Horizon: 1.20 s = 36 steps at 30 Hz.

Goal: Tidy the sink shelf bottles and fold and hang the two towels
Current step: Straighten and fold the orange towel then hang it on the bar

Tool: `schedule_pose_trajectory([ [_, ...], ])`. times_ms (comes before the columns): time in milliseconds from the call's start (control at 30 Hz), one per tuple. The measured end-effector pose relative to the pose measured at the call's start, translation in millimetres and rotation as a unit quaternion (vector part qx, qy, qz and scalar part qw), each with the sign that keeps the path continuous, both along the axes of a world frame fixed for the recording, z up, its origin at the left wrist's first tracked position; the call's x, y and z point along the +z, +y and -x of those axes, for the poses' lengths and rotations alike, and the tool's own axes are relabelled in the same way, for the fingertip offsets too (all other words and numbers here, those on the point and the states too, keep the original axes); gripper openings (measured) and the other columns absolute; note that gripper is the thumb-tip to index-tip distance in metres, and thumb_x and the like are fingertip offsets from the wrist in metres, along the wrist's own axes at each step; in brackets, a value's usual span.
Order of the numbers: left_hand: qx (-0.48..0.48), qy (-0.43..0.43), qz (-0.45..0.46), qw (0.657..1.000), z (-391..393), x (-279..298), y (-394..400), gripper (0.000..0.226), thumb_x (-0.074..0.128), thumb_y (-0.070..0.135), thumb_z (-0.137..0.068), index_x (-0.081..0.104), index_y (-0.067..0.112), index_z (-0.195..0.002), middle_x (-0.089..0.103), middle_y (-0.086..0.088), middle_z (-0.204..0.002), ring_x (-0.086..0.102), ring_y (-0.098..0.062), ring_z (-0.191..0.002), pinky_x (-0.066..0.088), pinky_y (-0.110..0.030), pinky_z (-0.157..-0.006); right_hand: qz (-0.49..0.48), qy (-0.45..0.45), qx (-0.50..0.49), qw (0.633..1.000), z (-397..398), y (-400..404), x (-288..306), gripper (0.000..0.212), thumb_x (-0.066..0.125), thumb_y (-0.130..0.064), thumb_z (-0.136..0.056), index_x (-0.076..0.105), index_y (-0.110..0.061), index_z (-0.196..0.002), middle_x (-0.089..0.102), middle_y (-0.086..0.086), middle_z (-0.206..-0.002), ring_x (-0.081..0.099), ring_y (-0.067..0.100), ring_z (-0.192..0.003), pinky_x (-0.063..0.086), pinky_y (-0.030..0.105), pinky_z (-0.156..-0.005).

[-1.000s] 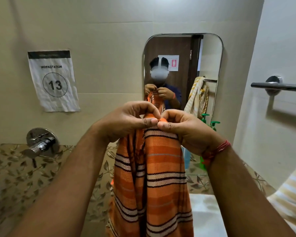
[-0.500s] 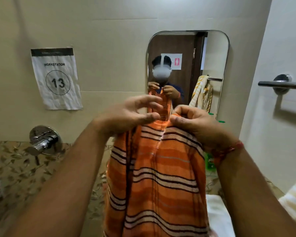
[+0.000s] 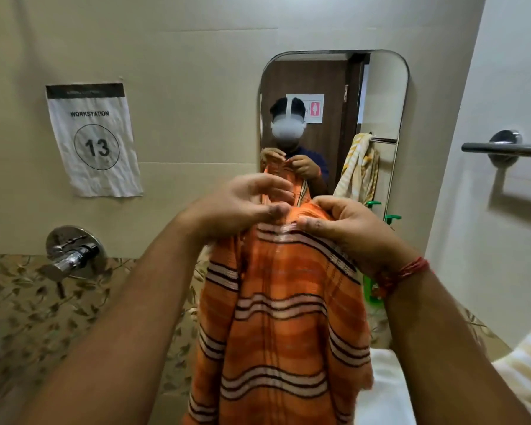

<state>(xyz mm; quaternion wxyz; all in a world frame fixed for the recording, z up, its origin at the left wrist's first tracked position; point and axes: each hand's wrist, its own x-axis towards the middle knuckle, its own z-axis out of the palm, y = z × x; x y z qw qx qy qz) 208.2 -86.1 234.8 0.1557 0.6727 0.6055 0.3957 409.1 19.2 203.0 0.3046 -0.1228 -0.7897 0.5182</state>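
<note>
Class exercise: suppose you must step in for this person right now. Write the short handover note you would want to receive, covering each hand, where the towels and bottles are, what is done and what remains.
Left hand: thumb on the top edge of the orange striped towel, fingers lifted and loose.
Right hand: pinches the same top edge.
The towel hangs lengthwise in front of the mirror, over the sink area.
Towel bar on the right wall is bare in view.
A yellow striped towel shows at the right edge.
Green pump bottles stand behind the right hand, mostly hidden.
Done: nothing confirmed.
Left: finish folding, hang both towels, tidy bottles.
</note>
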Motion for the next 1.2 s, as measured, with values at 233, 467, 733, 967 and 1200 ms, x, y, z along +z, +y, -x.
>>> schedule_pose_trajectory([
  [233,0.039,-0.071,-0.056,0.995,15,-8,-1,0.016,0.064,0.025,-0.096,0.067,0.015,-0.084,0.07,0.003,-0.076,0.069,-0.014,-0.072,0.055,-0.031,-0.067,-0.021,-0.057,0.007,0.998,-16,8,0,0.042,0.075,-0.029,-0.081,0.064,0.005,-0.104,0.067,0.016,-0.096,0.067,0.026,-0.086,0.058,0.037,-0.078],
  [467,0.173,-0.162,-0.179,0.955,49,-13,3,0.022,0.062,0.02,-0.099,0.069,0.017,-0.079,0.07,0.006,-0.07,0.063,-0.012,-0.067,0.053,-0.028,-0.07,0.021,-0.088,-0.022,0.996,-52,26,-7,0.046,0.078,-0.042,-0.078,0.067,-0.002,-0.099,0.07,0.016,-0.095,0.068,0.031,-0.087,0.058,0.041,-0.077],
  [733,0.183,-0.177,-0.191,0.948,31,-15,3,0.017,0.061,0.022,-0.099,0.07,0.011,-0.089,0.07,-0.004,-0.079,0.064,-0.01,-0.065,0.055,-0.023,-0.062,0.056,0.017,0.178,0.982,-62,0,2,0.035,0.059,-0.016,-0.087,0.063,-0.012,-0.122,0.065,0.026,-0.107,0.066,0.038,-0.092,0.06,0.034,-0.071],
  [967,0.065,-0.196,-0.157,0.966,13,-3,-8,0.016,0.061,0.02,-0.097,0.07,0.014,-0.086,0.072,0.002,-0.073,0.068,-0.01,-0.066,0.055,-0.022,-0.058,-0.117,-0.049,0.243,0.962,-57,-31,16,0.031,0.058,0.004,-0.091,0.061,-0.001,-0.121,0.071,0.015,-0.101,0.071,0.025,-0.092,0.059,0.036,-0.08],
  [1200,0.007,-0.205,-0.152,0.967,0,0,-14,0.016,0.064,0.029,-0.085,0.07,0.014,-0.086,0.073,0.004,-0.075,0.07,-0.009,-0.07,0.056,-0.022,-0.062,-0.288,-0.041,0.202,0.935,-41,-60,42,0.013,0.061,-0.007,-0.094,0.07,-0.004,-0.103,0.072,0.003,-0.095,0.072,0.02,-0.089,0.056,0.024,-0.075],
])
